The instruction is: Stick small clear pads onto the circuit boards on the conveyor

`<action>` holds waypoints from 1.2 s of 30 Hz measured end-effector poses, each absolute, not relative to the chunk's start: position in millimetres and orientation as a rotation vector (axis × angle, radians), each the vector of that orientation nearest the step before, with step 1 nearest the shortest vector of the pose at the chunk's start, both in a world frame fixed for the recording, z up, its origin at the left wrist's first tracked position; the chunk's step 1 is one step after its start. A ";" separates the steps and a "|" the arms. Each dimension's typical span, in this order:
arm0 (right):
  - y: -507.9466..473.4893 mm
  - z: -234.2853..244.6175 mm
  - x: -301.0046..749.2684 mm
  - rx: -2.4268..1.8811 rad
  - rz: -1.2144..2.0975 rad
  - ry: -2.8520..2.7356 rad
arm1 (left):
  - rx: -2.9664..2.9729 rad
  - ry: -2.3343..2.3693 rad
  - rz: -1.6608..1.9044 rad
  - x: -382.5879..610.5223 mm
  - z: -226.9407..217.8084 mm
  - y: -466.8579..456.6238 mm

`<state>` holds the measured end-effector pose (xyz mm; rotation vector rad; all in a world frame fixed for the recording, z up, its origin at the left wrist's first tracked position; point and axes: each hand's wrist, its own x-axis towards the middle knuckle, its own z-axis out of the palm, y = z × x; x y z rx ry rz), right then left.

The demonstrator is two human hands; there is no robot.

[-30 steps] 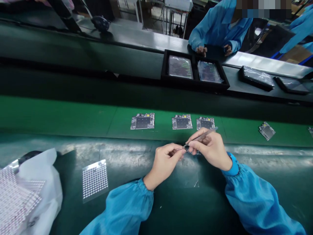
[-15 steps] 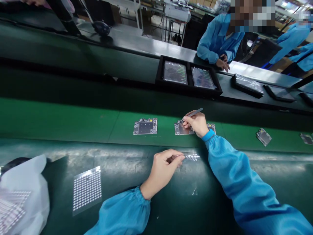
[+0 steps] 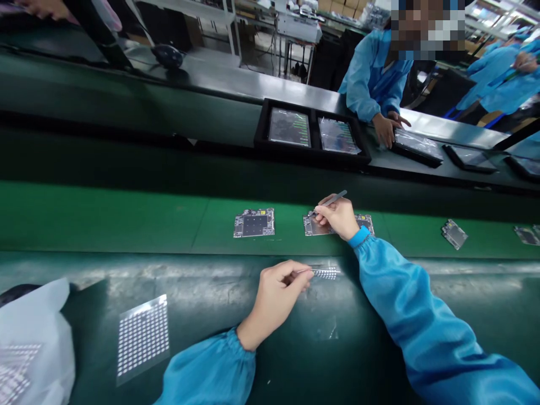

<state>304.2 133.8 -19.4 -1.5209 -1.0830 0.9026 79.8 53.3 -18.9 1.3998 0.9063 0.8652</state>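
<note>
My right hand (image 3: 337, 216) is closed on metal tweezers (image 3: 333, 199), their tip touching the upper left corner of a circuit board (image 3: 314, 226) on the green belt (image 3: 105, 216). My left hand (image 3: 278, 289) rests on the dark bench edge and pinches the end of a small clear strip of dotted stickers (image 3: 324, 273). Another circuit board (image 3: 254, 223) lies to the left on the belt, and a third (image 3: 366, 222) shows partly behind my right wrist.
A clear sheet of sticker dots (image 3: 142, 336) lies at lower left beside a white bag (image 3: 34, 343). More boards (image 3: 454, 233) sit further right on the belt. Across it, a black tray (image 3: 312, 154) holds two bagged panels; a person in blue touches another tray (image 3: 415, 147).
My right hand left the sticker strip, carried the tweezers up to the middle board on the belt and stays there. The left hand keeps holding the strip. The person opposite reached right.
</note>
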 end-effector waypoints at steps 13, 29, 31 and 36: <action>105.4 6.6 308.1 -1.504 0.861 -1.071 | 1.397 0.932 0.864 79.1 -18.5 54.5; -4.4 35.3 312.9 -1.482 0.821 -1.355 | 1.364 0.942 0.857 80.4 -15.9 54.6; -5.2 33.7 305.4 -1.544 0.818 -1.492 | 1.363 0.931 0.860 80.1 -16.6 54.5; -3.5 24.9 287.7 -1.565 0.867 -1.561 | 1.391 0.874 0.867 78.5 -13.1 54.8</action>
